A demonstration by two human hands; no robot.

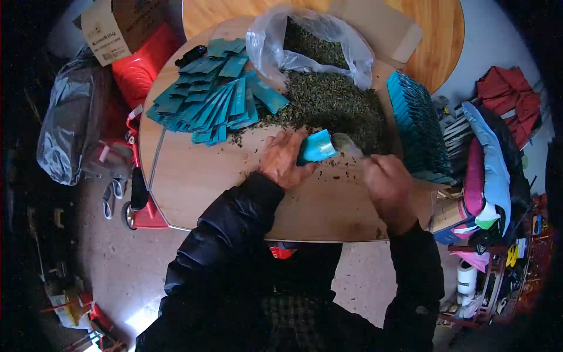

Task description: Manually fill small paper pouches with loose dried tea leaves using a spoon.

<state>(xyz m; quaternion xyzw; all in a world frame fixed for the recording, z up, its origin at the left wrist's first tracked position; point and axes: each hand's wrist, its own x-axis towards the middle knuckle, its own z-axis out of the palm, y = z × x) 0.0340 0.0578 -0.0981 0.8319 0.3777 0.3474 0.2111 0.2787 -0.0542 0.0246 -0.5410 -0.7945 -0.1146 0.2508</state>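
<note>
My left hand [286, 160] grips a small teal packet [320, 147] just above the wooden table [211, 176]. My right hand [389, 180], blurred, is closed around the handle of a pale, see-through scoop [347, 144]. The scoop's head lies beside the packet, at the near edge of a heap of dried green leaves [336, 99]. Whether it carries any leaves is too blurred to tell. Behind the heap, a clear plastic bag [270, 42] lies with its mouth wide, more leaves inside it. Many flat teal packets [220, 97] are fanned out left of the heap.
Teal packets [415, 123] stand packed in a long row at the table's right. A black object [191, 56] lies by the left pile. Cardboard [378, 28] rests at the back. Folded cloths [486, 154] crowd the right side; a red cart [149, 213] stands at the left edge.
</note>
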